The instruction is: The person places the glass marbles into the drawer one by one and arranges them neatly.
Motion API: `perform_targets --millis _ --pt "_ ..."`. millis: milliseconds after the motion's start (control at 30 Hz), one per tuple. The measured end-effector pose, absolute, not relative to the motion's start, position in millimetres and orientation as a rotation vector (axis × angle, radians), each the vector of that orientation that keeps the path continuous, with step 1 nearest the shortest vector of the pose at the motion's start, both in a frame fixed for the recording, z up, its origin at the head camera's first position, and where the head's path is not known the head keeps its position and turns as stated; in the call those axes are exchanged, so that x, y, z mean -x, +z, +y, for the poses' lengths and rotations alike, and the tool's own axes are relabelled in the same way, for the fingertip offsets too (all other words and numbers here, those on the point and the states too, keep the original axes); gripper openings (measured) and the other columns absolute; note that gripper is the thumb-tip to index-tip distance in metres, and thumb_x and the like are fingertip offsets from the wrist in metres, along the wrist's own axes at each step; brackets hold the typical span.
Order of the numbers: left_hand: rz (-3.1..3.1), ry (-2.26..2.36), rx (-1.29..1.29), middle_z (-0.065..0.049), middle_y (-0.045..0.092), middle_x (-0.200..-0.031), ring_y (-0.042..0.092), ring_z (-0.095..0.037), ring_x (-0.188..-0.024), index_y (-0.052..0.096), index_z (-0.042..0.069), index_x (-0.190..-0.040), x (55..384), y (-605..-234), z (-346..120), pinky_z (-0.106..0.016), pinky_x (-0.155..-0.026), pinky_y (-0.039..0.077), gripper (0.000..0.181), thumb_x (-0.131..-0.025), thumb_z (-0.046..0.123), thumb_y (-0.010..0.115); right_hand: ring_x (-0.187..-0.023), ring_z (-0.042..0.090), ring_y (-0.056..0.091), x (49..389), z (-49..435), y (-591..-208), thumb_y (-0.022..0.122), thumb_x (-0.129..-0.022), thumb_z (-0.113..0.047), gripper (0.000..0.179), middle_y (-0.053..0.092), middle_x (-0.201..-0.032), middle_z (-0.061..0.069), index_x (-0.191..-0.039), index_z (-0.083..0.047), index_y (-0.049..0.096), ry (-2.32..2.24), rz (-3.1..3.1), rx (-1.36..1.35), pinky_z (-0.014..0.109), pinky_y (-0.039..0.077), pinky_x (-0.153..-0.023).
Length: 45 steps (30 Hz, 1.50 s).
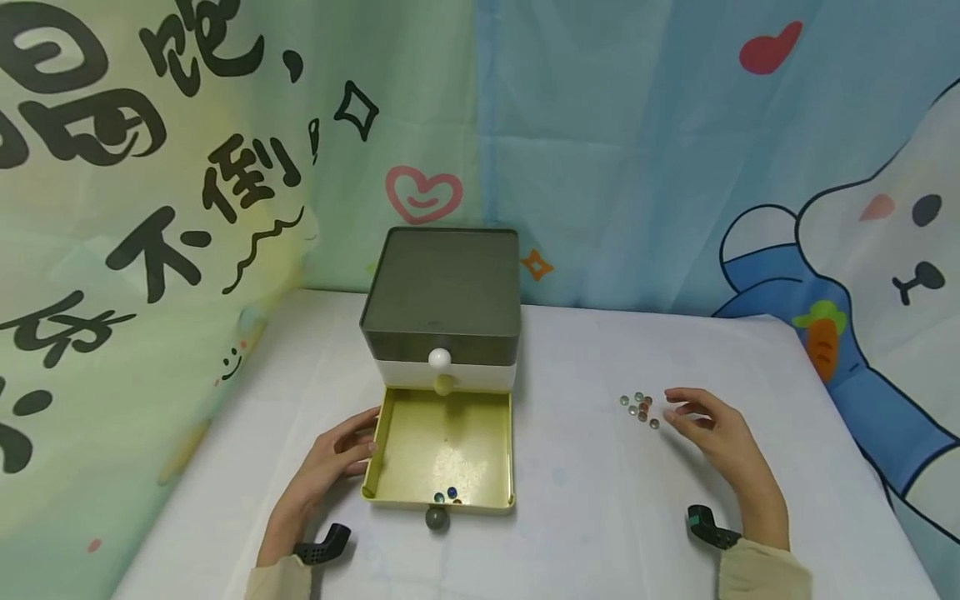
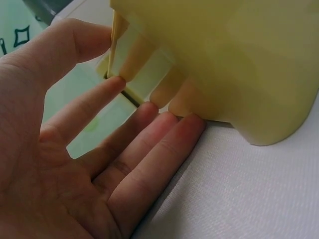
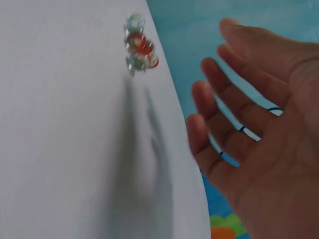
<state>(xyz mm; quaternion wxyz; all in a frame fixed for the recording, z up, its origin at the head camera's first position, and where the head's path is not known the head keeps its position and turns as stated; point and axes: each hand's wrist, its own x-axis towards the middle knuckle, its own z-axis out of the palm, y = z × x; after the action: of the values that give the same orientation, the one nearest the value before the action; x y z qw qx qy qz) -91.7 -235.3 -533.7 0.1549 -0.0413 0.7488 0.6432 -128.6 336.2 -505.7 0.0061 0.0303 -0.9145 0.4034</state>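
Drawer (image 1: 420,442), yellow, pulled out: interior is shown by the head view only, with small marbles (image 1: 452,492) lying at its front wall. Left hand (image 1: 328,465): in the left-wrist view, straightened fingertips are seen laid on the drawer's glossy outer side, where they are mirrored, thumb set at the edge; grip spread, nothing clasped. Right hand (image 1: 722,437): palm is exposed in the right-wrist view, fingers relaxed and parted from the thumb; grip wide, unladen, held just beside the loose marbles (image 1: 643,407). Table (image 1: 570,500): white, a woven texture revealed in the left-wrist view. Backdrop (image 1: 600,192): hung behind, blue to green, printed with black characters (image 1: 153,267) and a white cartoon animal (image 1: 862,258). Drawer unit (image 1: 446,283): topped in dark grey. Loose marbles: clustered on the table right of the drawer, clear, glossy, some swirled with red.
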Motion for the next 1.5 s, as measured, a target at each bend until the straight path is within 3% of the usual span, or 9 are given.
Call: perform_targets --millis 100,200,300,733,1100,1500 --pt "2.147 1.849 0.133 -0.021 0.054 -0.153 0.065 -0.013 -0.121 0.048 0.014 -0.157 90.8 -534.8 -235.6 -0.028 -0.088 0.061 0.063 -0.099 0.022 0.072 -0.112 0.01 0.057 131.1 337.1 -511.6 0.069 -0.102 -0.031 0.049 0.065 -0.136 0.019 -0.144 -0.009 0.059 1.234 -2.94 -0.084 0.02 0.048 -0.093" --pt "2.148 1.85 0.145 -0.02 0.054 -0.154 0.065 -0.008 -0.118 0.048 0.014 -0.157 90.7 -535.5 -236.3 -0.028 -0.088 0.061 0.064 -0.099 0.022 0.072 -0.118 0.035 0.058 133.7 335.0 -517.9 0.07 -0.101 -0.032 0.055 0.062 -0.138 0.023 -0.148 -0.006 0.054 1.209 -3.011 -0.046 0.043 0.051 -0.099" --pt "2.147 1.846 0.148 -0.02 0.053 -0.154 0.065 -0.007 -0.118 0.048 0.015 -0.157 92.2 -536.7 -236.3 -0.028 -0.088 0.061 0.064 -0.099 0.024 0.072 -0.118 0.042 0.058 134.7 333.3 -521.7 0.071 -0.101 -0.032 0.06 0.06 -0.138 0.026 -0.15 -0.004 0.052 1.199 -3.034 -0.012 0.056 0.049 -0.098" --pt "2.15 1.828 0.157 -0.018 0.054 -0.154 0.064 -0.019 -0.125 0.049 0.018 -0.157 95.3 -536.8 -233.8 -0.029 -0.089 0.061 0.064 -0.098 0.027 0.074 -0.109 0.034 0.059 134.0 323.1 -529.6 0.072 -0.099 -0.022 0.045 0.066 -0.121 0.021 -0.137 0.001 0.062 1.058 -3.05 0.008 0.049 0.049 -0.092" --pt "2.129 1.84 0.13 -0.021 0.052 -0.156 0.064 -0.013 -0.123 0.046 0.015 -0.158 91.8 -536.2 -232.0 -0.029 -0.089 0.061 0.064 -0.1 0.024 0.071 -0.09 0.019 0.053 136.7 324.0 -531.3 0.072 -0.099 -0.019 0.019 0.068 -0.101 0.008 -0.114 -0.007 0.072 0.998 -3.046 0.03 0.03 0.044 -0.076" --pt "2.133 1.842 0.12 -0.022 0.053 -0.155 0.065 -0.01 -0.119 0.045 0.013 -0.158 93.2 -534.2 -232.1 -0.029 -0.089 0.061 0.065 -0.1 0.023 0.071 -0.09 0.016 0.056 134.9 324.6 -519.4 0.072 -0.1 -0.024 0.022 0.069 -0.102 0.008 -0.114 -0.007 0.071 1.036 -3.03 0.03 0.029 0.047 -0.077"
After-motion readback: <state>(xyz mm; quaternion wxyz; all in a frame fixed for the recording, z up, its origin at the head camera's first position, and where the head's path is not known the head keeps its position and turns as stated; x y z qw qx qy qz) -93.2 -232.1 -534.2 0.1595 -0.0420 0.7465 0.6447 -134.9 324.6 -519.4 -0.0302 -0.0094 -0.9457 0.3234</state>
